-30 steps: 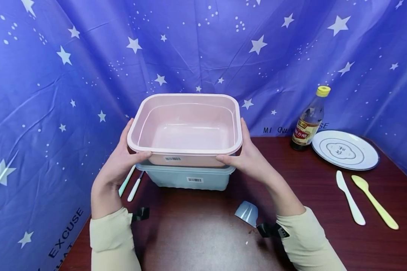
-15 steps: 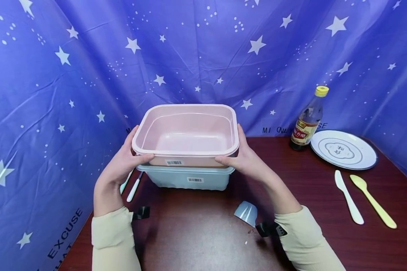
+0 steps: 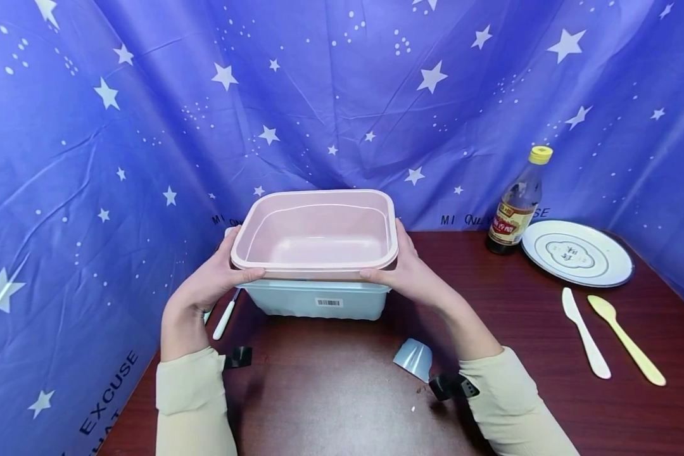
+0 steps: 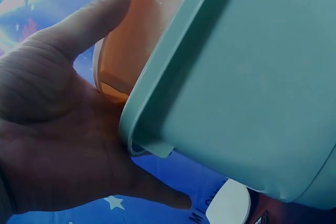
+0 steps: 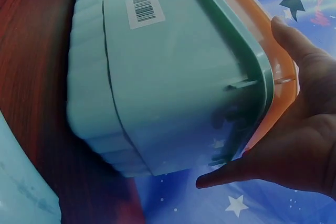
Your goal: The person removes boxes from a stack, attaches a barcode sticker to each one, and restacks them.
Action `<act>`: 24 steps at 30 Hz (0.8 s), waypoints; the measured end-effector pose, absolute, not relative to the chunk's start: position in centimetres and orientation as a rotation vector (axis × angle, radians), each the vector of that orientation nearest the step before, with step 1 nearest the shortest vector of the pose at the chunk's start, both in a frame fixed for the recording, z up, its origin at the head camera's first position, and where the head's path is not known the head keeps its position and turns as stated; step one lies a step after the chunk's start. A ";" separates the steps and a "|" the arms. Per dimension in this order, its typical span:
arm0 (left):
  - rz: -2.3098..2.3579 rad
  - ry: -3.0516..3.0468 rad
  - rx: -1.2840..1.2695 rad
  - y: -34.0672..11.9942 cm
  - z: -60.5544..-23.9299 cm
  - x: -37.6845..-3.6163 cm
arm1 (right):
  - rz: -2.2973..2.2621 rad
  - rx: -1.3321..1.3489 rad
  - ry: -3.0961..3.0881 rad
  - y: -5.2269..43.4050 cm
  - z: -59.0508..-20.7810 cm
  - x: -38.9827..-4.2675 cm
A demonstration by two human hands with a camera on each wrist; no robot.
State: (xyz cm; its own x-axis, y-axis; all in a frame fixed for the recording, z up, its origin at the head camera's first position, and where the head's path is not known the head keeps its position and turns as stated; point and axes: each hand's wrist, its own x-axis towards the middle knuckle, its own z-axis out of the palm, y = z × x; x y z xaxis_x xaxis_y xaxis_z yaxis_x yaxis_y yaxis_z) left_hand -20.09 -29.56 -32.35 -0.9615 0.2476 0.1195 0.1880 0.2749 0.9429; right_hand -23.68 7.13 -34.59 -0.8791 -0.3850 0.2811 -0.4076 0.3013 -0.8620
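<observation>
A pink plastic basin point(image 3: 319, 223) sits nested in a light blue-green basin point(image 3: 287, 303), its rim a little above the lower one's. At the left end my left hand point(image 3: 208, 278) holds the pink basin, thumb along its front rim. My right hand point(image 3: 415, 273) holds the opposite end in the same way. In the left wrist view the pink basin point(image 4: 137, 40) looks orange above the blue-green wall point(image 4: 252, 72). The right wrist view shows a barcode label point(image 5: 145, 10) on the lower basin, with my right hand point(image 5: 294, 129) beside both rims.
A white-handled utensil point(image 3: 224, 320) lies left of the basins. In front, near the right wrist, is a curved blue piece point(image 3: 415, 359). To the right are a yellow-capped sauce bottle point(image 3: 510, 218), a white plate point(image 3: 610, 256), a white knife point(image 3: 588, 339) and a yellow spoon point(image 3: 628, 342).
Both hands have lowered the pink basin into the blue-green one, so the gap between their rims has shrunk and the pink basin's label is hidden. The lower basin has stayed put.
</observation>
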 end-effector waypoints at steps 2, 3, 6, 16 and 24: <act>1.804 2.453 0.434 -29.6 -32.5 -20.2 | 1.679 0.773 -2.516 7.1 -34.8 -23.7; 1.799 2.446 0.437 -29.6 -32.6 -20.2 | 1.682 0.776 -2.516 7.1 -34.8 -23.7; 1.794 2.421 0.443 -29.7 -32.9 -20.4 | 1.674 0.793 -2.525 7.1 -35.1 -23.7; 1.733 2.434 0.412 -29.8 -32.9 -20.4 | 1.762 0.884 -2.481 7.1 -35.8 -23.9; 1.702 2.434 0.321 -29.8 -33.1 -20.3 | 1.884 1.010 -2.383 7.1 -35.6 -23.8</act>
